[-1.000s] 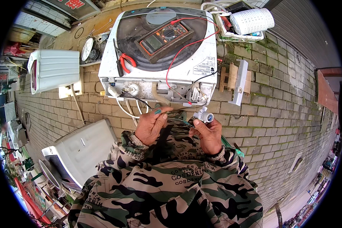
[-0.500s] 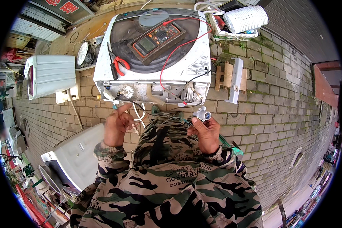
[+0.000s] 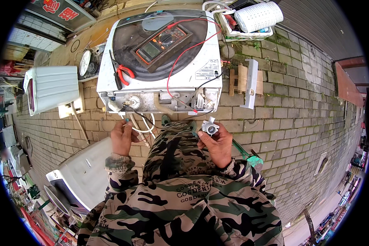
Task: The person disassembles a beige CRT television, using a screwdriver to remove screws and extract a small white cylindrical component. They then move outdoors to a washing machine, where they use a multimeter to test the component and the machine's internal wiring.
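Observation:
My right hand (image 3: 218, 145) grips a white plastic valve body (image 3: 209, 126), its round opening turned up toward me. On the left, my left hand (image 3: 123, 138) is closed in a pinch; a small blue-green piece (image 3: 127, 120) shows at its fingertips, too small to name surely. Both hands are just before the white washing machine (image 3: 211, 80), whose near edge is uncovered, showing a round white fitting (image 3: 134, 101), a tan hose (image 3: 162, 104) and wires. On its dark lid lie a multimeter (image 3: 160, 46) and red-handled pliers (image 3: 124, 74). A red test lead (image 3: 174, 74) runs down to the uncovered edge.
White hoses (image 3: 145, 128) hang between the machine and my legs. A white panel strip (image 3: 251, 84) lies at the right on cardboard. A basket (image 3: 246, 36) of parts stands at the far right. Another white appliance (image 3: 84, 174) is close on my left, a tub (image 3: 52, 90) farther off.
My left fingers have drawn together into a pinch near the blue-green piece. My right hand has turned the valve body, so its opening faces me. The whole view has shifted slightly.

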Demonstrator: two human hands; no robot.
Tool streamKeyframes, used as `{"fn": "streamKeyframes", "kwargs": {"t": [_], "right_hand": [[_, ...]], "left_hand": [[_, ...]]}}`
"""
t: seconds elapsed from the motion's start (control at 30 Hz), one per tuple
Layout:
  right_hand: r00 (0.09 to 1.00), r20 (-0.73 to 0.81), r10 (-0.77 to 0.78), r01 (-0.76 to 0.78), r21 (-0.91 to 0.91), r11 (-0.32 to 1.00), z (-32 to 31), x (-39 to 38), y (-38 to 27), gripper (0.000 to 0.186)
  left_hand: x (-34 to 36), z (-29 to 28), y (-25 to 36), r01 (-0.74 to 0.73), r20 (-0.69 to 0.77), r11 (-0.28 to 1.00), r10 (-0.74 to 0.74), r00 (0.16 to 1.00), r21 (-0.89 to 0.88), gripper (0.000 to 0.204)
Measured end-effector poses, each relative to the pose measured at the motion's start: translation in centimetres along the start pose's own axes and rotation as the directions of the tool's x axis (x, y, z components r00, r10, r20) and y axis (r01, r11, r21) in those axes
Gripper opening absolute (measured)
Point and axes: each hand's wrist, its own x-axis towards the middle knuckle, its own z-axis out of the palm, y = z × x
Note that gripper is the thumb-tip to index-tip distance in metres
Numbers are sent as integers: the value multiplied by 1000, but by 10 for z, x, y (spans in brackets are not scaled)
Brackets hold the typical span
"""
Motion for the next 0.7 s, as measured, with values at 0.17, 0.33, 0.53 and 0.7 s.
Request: {"fn": "streamKeyframes", "kwargs": {"t": [0.17, 0.33, 0.53, 0.7], "right_hand": [[1000, 0, -4, 4, 3, 1000, 0, 0, 1, 33], [999, 46, 19, -22, 70, 997, 2, 0, 1, 27], [954, 232, 188, -251, 286, 925, 4, -1, -8, 22], [940, 262, 219, -293, 291, 911, 5, 1, -11, 24]], "left_hand": [[-12, 10, 19, -143, 184, 986, 125, 975, 87, 31], [-33, 41, 42, -310, 402, 950, 273, 874, 29, 28], [-49, 73, 34, -201, 491, 936, 325, 808, -289, 29], [-48, 74, 19, 2, 542, 912, 242, 805, -411, 29]]}}
